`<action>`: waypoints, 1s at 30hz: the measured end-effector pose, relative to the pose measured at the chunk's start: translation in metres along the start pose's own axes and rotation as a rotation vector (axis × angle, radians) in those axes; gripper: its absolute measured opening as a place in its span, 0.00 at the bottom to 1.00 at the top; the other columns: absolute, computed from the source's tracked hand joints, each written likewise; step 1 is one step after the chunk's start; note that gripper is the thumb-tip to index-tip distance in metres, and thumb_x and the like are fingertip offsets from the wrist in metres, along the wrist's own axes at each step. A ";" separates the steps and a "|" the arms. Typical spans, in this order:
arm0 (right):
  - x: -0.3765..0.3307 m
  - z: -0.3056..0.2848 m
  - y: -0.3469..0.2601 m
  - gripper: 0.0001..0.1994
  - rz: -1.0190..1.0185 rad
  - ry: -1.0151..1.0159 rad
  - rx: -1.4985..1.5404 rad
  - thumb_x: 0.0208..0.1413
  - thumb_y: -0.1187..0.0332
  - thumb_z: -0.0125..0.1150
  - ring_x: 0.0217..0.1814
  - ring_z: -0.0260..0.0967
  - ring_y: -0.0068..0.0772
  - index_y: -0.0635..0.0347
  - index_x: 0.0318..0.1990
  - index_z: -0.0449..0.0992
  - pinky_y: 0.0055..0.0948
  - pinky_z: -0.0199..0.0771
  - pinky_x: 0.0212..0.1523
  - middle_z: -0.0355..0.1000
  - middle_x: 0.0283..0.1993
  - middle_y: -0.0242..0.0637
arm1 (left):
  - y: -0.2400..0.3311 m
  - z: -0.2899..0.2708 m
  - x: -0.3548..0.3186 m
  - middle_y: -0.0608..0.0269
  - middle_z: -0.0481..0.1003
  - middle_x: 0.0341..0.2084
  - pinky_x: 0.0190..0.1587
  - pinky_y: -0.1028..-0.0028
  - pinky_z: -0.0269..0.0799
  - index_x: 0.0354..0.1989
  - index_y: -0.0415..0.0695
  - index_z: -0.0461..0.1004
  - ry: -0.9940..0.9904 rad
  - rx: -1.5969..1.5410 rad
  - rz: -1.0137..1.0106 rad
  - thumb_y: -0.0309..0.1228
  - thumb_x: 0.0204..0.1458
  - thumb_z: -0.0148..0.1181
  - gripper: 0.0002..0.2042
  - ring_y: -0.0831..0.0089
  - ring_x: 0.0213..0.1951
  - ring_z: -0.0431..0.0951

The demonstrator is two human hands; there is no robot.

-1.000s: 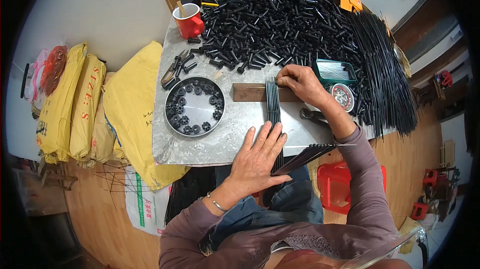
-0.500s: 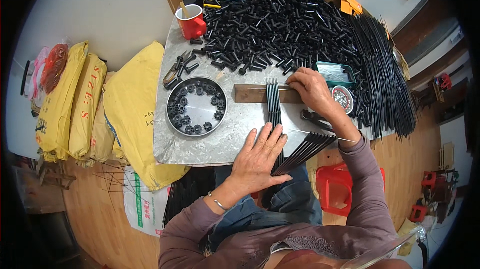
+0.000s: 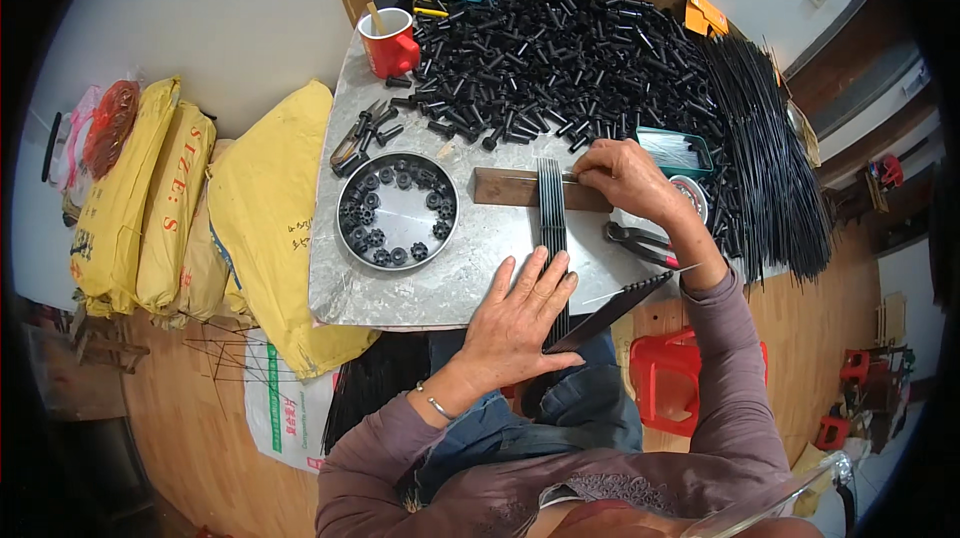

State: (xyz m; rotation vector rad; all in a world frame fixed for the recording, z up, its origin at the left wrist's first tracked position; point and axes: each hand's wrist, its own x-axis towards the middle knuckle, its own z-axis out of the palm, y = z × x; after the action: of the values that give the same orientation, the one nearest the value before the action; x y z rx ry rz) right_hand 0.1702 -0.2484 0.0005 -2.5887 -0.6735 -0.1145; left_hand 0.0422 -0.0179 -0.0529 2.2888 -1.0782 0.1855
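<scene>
Now left hand (image 3: 518, 323) flat, fingers spread on black rods (image 3: 552, 223); right hand (image 3: 628, 178) fingers pinching rod tips w/ wood block (image 3: 508, 188) beneath.

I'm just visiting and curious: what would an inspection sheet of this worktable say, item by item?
Surface: grey metal tabletop, bare only near its front edge.
Job's things: row of thin black rods laid across a brown wooden block.
Clutter: heap of black plastic tubes; round metal tin of small black rings; red mug; pliers; bundle of long black rods.
Hands: left hand flat on the rods; right hand at the block's right end.
Cables: nothing seen.
Surroundings: yellow sacks, wooden floor, red stool.
</scene>
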 end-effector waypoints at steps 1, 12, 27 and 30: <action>-0.001 -0.002 -0.006 0.04 0.034 -0.022 -0.012 0.47 0.73 0.61 0.34 0.72 0.40 0.63 0.31 0.79 0.34 0.71 0.36 0.74 0.30 0.38 | -0.001 0.001 -0.001 0.51 0.59 0.63 0.66 0.52 0.47 0.57 0.40 0.66 0.009 -0.005 0.007 0.60 0.35 0.65 0.44 0.53 0.66 0.54; -0.001 0.000 0.001 0.03 -0.083 0.098 -0.129 0.47 0.75 0.60 0.33 0.70 0.37 0.60 0.31 0.78 0.34 0.66 0.36 0.73 0.29 0.35 | -0.001 -0.001 -0.001 0.49 0.58 0.63 0.66 0.52 0.46 0.54 0.36 0.68 0.002 0.021 0.043 0.61 0.37 0.62 0.43 0.52 0.66 0.54; 0.004 0.014 0.000 0.05 0.104 0.057 0.151 0.48 0.76 0.61 0.33 0.73 0.32 0.64 0.34 0.78 0.30 0.72 0.36 0.74 0.30 0.37 | -0.003 0.001 -0.004 0.48 0.57 0.63 0.65 0.54 0.49 0.56 0.34 0.66 0.014 0.008 0.062 0.61 0.38 0.62 0.44 0.52 0.66 0.54; 0.003 0.014 -0.003 0.06 0.236 0.046 0.264 0.48 0.75 0.62 0.33 0.73 0.29 0.65 0.35 0.78 0.29 0.72 0.36 0.75 0.30 0.36 | -0.002 0.001 -0.003 0.48 0.57 0.63 0.65 0.54 0.49 0.57 0.35 0.66 0.019 0.011 0.072 0.61 0.38 0.62 0.44 0.52 0.66 0.54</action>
State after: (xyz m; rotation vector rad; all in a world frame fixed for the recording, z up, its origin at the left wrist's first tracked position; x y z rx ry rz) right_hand 0.1707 -0.2381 -0.0106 -2.3802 -0.3366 -0.0087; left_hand 0.0415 -0.0149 -0.0560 2.2550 -1.1538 0.2414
